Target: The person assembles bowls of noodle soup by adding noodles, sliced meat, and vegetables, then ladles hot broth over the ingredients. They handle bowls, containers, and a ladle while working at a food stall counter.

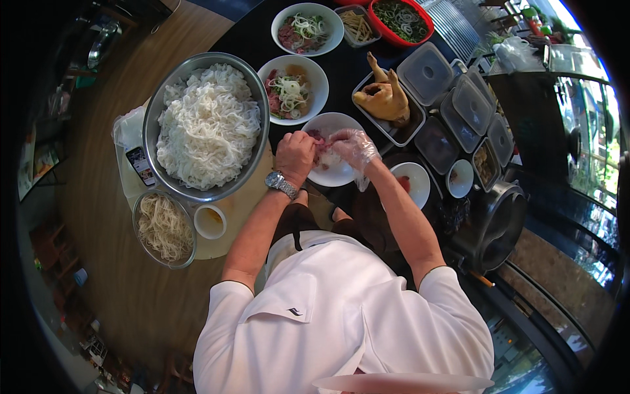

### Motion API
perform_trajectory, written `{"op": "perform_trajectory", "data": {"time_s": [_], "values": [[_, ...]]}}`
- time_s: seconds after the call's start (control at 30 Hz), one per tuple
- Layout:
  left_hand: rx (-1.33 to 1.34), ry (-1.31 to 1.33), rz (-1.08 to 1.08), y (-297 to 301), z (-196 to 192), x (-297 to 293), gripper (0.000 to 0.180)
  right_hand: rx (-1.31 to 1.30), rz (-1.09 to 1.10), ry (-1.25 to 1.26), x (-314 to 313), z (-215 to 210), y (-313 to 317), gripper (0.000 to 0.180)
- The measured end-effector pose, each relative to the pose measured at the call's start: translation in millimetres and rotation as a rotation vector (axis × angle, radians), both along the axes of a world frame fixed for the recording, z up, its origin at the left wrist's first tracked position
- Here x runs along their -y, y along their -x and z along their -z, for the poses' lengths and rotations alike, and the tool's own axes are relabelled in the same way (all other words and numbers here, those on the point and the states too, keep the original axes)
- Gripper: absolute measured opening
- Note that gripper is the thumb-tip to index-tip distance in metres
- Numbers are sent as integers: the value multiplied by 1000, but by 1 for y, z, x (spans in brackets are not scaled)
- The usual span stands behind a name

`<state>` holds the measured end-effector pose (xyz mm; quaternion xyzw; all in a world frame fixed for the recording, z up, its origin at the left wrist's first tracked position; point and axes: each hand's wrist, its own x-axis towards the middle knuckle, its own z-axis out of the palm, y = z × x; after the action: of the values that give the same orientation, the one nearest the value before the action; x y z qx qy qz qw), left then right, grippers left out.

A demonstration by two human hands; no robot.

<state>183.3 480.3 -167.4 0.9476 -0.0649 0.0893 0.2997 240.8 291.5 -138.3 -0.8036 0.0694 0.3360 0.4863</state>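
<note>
Black phone [140, 164]: lies with its screen up, just left of the noodle basin.
Glass bowl [191, 244]: holds thin, yellowish noodles [164, 226], set below the basin.
Noodle basin [209, 194]: wide, metal, heaped with white noodles [210, 125].
Small white cup [215, 233]: stands beside the glass bowl, something yellow inside.
Left hand [295, 156]: bare, watch [281, 184] at the wrist, fingers curled closed on pink meat [319, 139] at the left side of the middle bowl.
Filled bowls [320, 84]: two white ones on the dark desk [246, 43], beyond the hands, with meat and sliced onion.
Middle bowl [338, 120]: white, between the hands; the pink meat is over and in it, with pale strips.
Right hand [354, 150]: in a clear glove, fingers bent and nearly together at the meat; whether they grip it, I cannot tell.
Tray [399, 140]: carries a whole yellow-skinned bird [386, 98], legs up.
Red bowl [430, 23]: at the far side, filled with chopped greens and onion rings.
Lidded boxes [423, 72]: clustered right of the tray.
Dark pot [502, 223]: large, round, near the right.
</note>
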Motion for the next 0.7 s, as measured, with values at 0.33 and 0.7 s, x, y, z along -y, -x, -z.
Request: {"op": "perform_trajectory", "data": {"time_s": [0.33,0.7], "values": [[44,-30,-39,18,-7,6,20,277,-43,-74,-12,3,4,25],[-103,-69,-207,51,-2,1,30,527,-84,282,-21,16,15,22]]}}
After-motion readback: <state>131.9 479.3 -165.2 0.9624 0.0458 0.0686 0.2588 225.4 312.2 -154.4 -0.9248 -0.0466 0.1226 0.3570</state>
